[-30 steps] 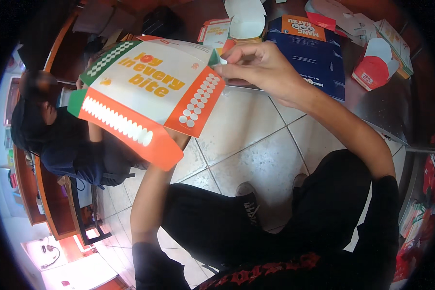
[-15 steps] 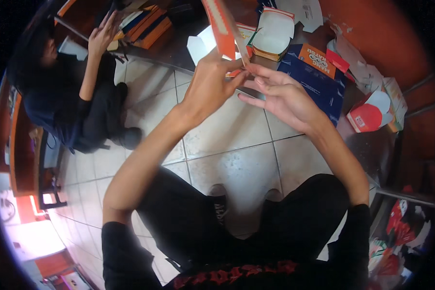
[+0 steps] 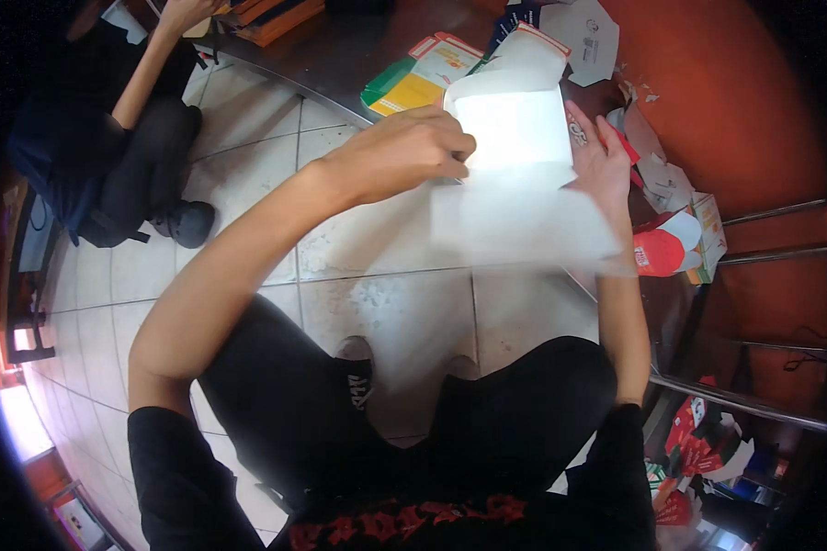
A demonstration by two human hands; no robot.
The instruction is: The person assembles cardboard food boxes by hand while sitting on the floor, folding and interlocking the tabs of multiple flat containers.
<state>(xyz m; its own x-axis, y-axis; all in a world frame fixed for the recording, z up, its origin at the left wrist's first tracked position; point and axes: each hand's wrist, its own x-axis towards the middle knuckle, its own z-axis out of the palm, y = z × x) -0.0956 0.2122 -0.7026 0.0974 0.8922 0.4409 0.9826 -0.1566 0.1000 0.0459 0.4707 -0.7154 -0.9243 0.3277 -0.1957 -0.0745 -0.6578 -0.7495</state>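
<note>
- Since half a second ago the carton blank point(image 3: 515, 156) has turned: then it stood edge-on, a thin orange strip between both hands; now its plain white inner face lies open toward the camera, lower flap blurred with motion.
- Head view, left hand point(image 3: 404, 147): fingers point(image 3: 450, 147) curled shut over the blank's left edge, knuckles up. Judged a pinch grip that steadies that side while the panel is worked.
- Head view, right hand point(image 3: 597, 151): flat and open behind the right edge, palm toward the card, fingers spread upward. It seems to back the panel rather than clamp it; whether the thumb grips is hidden.
- Blank is held in the air above the tiled floor point(image 3: 377, 275), in front of the dark tabletop point(image 3: 358, 55), well apart from the person's knees. Held high, probably so the flaps swing free.
- On the tabletop just behind: a flat green, yellow and orange printed carton point(image 3: 413, 78); further white cut-outs point(image 3: 588, 28) at the far edge.
- To the right, a red-and-white folded box point(image 3: 671, 248) on its side near metal rails.
- Upper left: another person point(image 3: 92, 138) in dark clothes sits on the floor, one hand raised to the tabletop.
</note>
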